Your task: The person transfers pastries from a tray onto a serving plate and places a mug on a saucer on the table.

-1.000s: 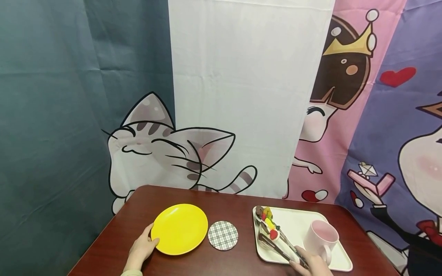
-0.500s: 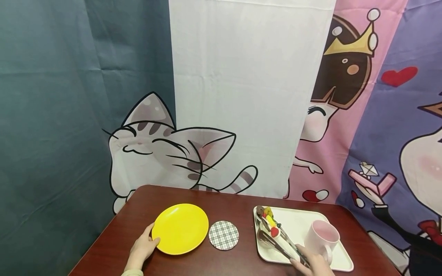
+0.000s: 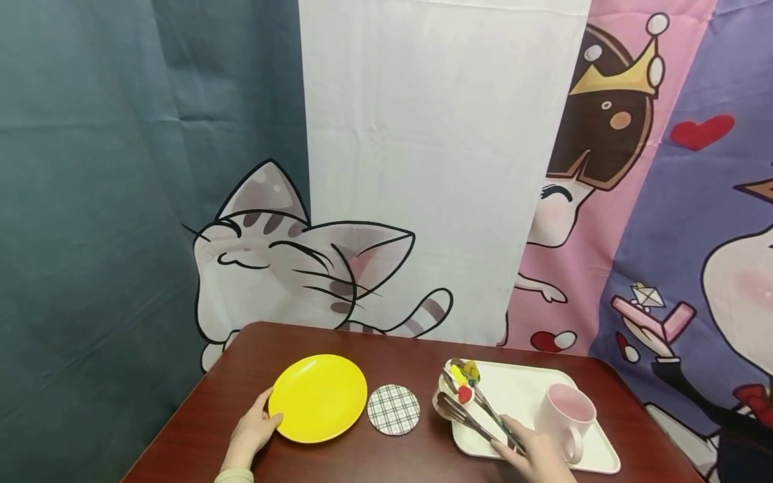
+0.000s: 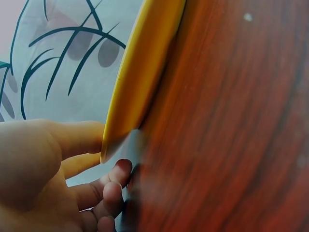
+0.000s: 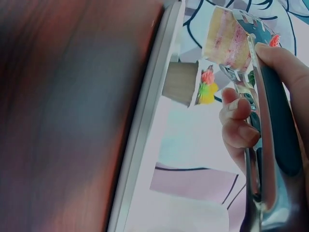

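My left hand (image 3: 250,429) pinches the near-left rim of a yellow plate (image 3: 318,399). In the left wrist view, thumb and a finger meet at the plate's edge (image 4: 140,77), the other fingers curling below it. My right hand (image 3: 534,453) grips metal serving tongs (image 5: 282,125) with dark handles. Between the tongs' slotted tips is a layered cake slice (image 5: 224,38) with pink filling and a strawberry on top. The slice is raised by the left edge of a white tray (image 3: 519,386). Behind it on the tray stands a small cup-shaped dessert (image 5: 181,82) with fruit-like topping.
A pale pink mug (image 3: 564,419) stands on the tray's right side, close to my right hand. Between plate and tray lies a round checked coaster (image 3: 393,409) on the brown table (image 3: 417,365). A printed curtain (image 3: 410,134) hangs behind the table.
The tongs and the cake slice have moved left, so that the slice now overlaps the tray's left edge. My left hand stays on the plate; the head view shifts slightly.
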A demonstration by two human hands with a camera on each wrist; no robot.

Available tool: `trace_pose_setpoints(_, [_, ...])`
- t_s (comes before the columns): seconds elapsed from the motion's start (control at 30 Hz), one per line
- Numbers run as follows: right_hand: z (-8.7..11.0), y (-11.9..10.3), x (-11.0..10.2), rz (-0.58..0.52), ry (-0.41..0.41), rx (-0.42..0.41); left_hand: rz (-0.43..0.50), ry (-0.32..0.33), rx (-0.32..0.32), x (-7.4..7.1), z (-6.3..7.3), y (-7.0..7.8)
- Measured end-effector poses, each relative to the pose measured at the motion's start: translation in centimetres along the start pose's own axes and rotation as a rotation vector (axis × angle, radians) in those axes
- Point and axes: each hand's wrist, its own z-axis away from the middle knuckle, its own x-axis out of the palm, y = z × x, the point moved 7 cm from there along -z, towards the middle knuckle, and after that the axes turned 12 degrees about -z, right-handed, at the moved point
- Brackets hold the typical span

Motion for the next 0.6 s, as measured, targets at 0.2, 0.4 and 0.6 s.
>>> trace_pose_setpoints(0.2, [-0.7, -0.7, 0.7, -0.038, -0.025, 0.017, 0.003, -0.015, -0.008, 0.1, 0.0, -0.2])
trace_pose_setpoints(0.4, [-1.8, -1.0, 1.6, -0.061, -0.098, 0.129, 0.022, -0.025, -0.009, 0.1, 0.1, -0.1])
trace_pose_setpoints(0.6, [-3.1, -1.8, 2.8, -0.098, -0.134, 0.181, 0.044, -0.027, -0.021, 0.4, 0.0, -0.3])
